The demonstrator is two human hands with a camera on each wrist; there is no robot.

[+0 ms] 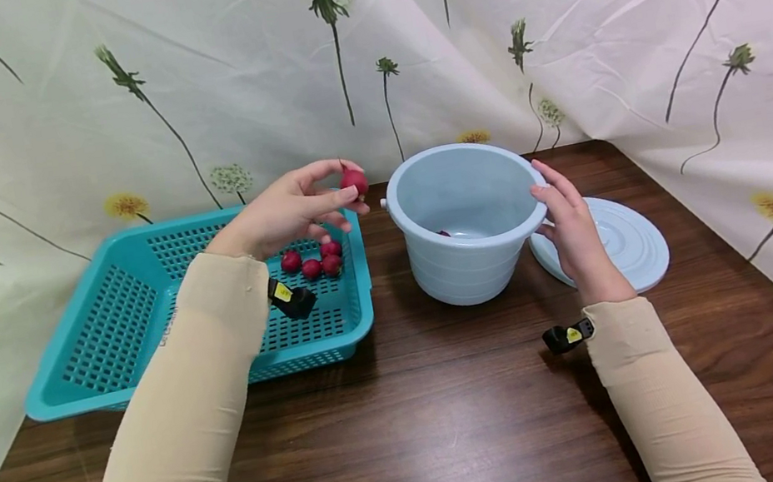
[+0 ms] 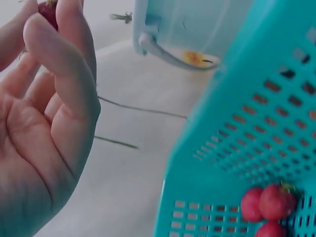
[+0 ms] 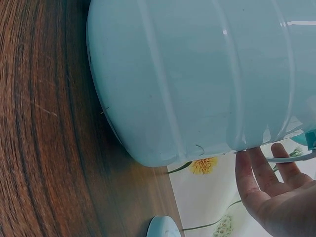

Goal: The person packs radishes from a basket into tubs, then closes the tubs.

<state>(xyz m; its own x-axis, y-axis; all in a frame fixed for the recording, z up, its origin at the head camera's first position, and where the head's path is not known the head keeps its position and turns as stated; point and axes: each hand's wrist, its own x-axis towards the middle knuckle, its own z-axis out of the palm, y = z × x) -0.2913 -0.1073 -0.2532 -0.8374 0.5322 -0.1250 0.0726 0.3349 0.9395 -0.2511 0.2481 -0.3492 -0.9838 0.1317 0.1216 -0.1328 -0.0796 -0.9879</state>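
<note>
My left hand (image 1: 290, 206) pinches a red radish (image 1: 354, 182) between thumb and fingertips, above the right end of a teal basket (image 1: 359, 296). Several radishes (image 1: 312, 269) lie in that basket below the hand; some of these radishes (image 2: 277, 202) show in the left wrist view too. A light blue bucket (image 1: 464, 275) stands upright to the right of the basket. On the bucket's right side, my right hand (image 1: 575, 232) holds the rim, with fingers (image 3: 247, 173) against the outer wall. A bit of red shows inside the bucket, mostly hidden by its front rim.
A round light blue lid (image 1: 633, 240) lies on the brown wooden table (image 1: 415, 422), right of the bucket and partly behind the right hand. A white cloth (image 1: 241, 87) with a dandelion print hangs behind the table. The bucket's handle (image 2: 170, 58) hangs down at its side.
</note>
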